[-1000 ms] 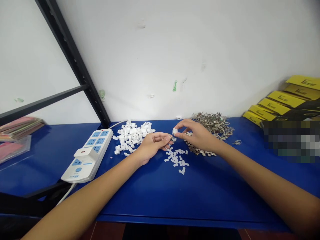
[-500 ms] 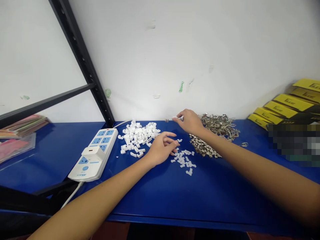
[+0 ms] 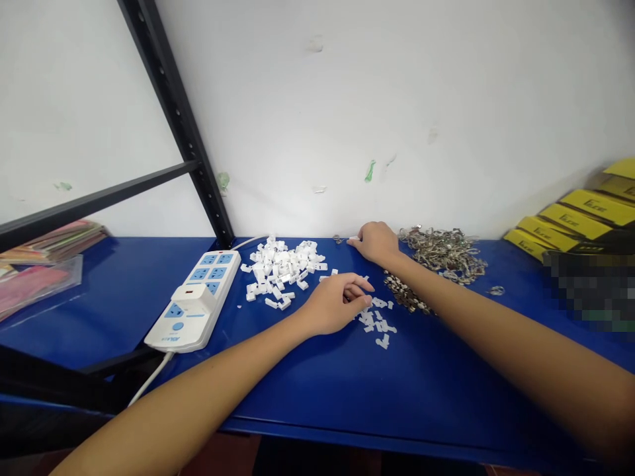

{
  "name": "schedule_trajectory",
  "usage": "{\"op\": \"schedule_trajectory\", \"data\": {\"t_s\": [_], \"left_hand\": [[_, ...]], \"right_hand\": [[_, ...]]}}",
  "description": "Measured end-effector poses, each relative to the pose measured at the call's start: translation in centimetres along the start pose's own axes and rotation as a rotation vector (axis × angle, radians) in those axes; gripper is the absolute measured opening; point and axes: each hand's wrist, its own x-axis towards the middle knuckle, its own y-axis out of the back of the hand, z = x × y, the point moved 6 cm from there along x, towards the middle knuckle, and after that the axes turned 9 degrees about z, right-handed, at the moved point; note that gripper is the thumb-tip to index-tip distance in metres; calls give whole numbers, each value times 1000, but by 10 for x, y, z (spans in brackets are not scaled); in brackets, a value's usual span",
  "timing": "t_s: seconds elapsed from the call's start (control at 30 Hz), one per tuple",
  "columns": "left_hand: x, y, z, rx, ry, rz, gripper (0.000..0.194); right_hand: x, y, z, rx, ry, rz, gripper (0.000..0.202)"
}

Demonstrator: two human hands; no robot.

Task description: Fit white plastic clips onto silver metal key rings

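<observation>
My left hand (image 3: 337,304) is over the left edge of the thin, flat white pieces (image 3: 380,322), its fingers curled a little and apart, with nothing visible in them. Farther back, near the wall, my right hand (image 3: 376,242) pinches a small white piece (image 3: 354,238) low over the tabletop. Just left of that piece lies a small metal part (image 3: 338,238). White plastic blocks (image 3: 285,262) form a heap left of my hands. Round metal pieces (image 3: 404,294) lie partly hidden under my right forearm, and a tangled pile of metal parts (image 3: 446,251) sits behind it.
A white power strip (image 3: 198,297) with a plugged-in adapter lies on the blue table (image 3: 317,390) beside the black shelf post (image 3: 183,125). Yellow boxes (image 3: 570,221) are stacked at the right. Papers and a plastic pouch (image 3: 44,284) lie at the far left.
The view has shifted slightly. My right hand has come down to the table near the small metal part. My left hand has moved a little right, covering more of the flat pieces.
</observation>
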Motion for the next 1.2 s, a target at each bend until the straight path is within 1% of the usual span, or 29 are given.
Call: {"op": "schedule_trajectory", "data": {"t_s": [0.17, 0.23, 0.3, 0.4, 0.47, 0.53, 0.6, 0.7, 0.77, 0.83, 0.9, 0.97, 1.07, 1.13, 1.2], "left_hand": [[-4, -1, 5, 44, -11, -4, 27], [-5, -2, 7, 73, -30, 5, 27], [-7, -3, 9, 99, -64, 4, 25], [-9, -7, 15, 135, -164, -24, 21], [-12, -10, 22, 197, -271, -40, 15], [-15, -11, 30, 290, -388, -40, 13], [-17, -12, 34, 366, -467, -41, 15], [-17, -13, 34, 405, -499, -53, 17], [-17, -13, 34, 413, -507, -58, 16], [-18, -13, 34, 416, -524, -40, 15], [-18, -10, 37, 425, -541, 17, 13], [-18, -6, 39, 450, -539, 93, 12], [-16, -2, 39, 494, -500, 159, 10], [-14, 0, 37, 515, -465, 193, 16], [-12, 4, 36, 536, -439, 252, 24]], "right_hand": [[-3, 6, -7, -2, 2, -19, 33], [-10, 14, -15, 34, 33, -18, 31], [-20, 22, -29, 113, 101, -41, 28], [-35, 30, -51, 263, 213, -163, 20], [-43, 32, -59, 323, 241, -252, 22], [-47, 32, -62, 349, 237, -325, 27], [-52, 31, -62, 384, 216, -386, 28], [-57, 28, -61, 469, 187, -441, 24], [-60, 29, -59, 523, 172, -447, 20], [-59, 33, -54, 573, 151, -421, 13], [-58, 43, -44, 614, 120, -361, 7], [-58, 57, -29, 712, 30, -276, 3], [-68, 73, -4, 968, -155, -185, 20], [-81, 75, 6, 1096, -210, -162, 21], [-95, 70, 13, 1166, -258, -147, 20]]}}
